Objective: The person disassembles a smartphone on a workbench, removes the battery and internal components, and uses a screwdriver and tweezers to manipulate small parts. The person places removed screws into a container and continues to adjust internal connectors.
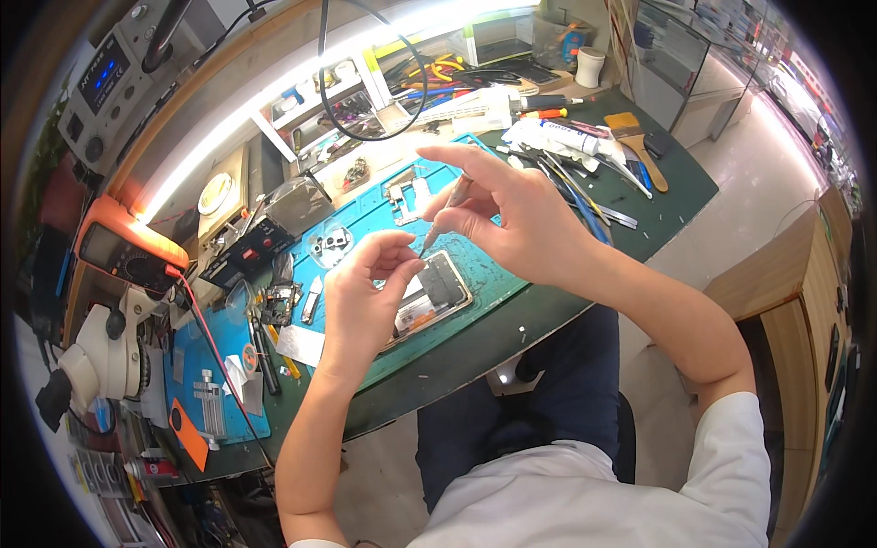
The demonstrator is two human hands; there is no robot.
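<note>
Clear round dish (334, 259) held small dark parts (338, 237), right hand (530, 219) pinched a slim tool (432, 240) near an opened flat phone (445, 283), left hand (358, 285) curled nearly closed, its hold unclear

The right hand (534, 224) grips a slim pen-shaped tool (458, 196), tip down beside the pinched fingertips of the left hand (358, 290), above an opened smartphone (442, 285) on a blue work mat (370, 219). An orange-cased multimeter (128, 247) and a microscope (102, 354) stand at the left.
</note>
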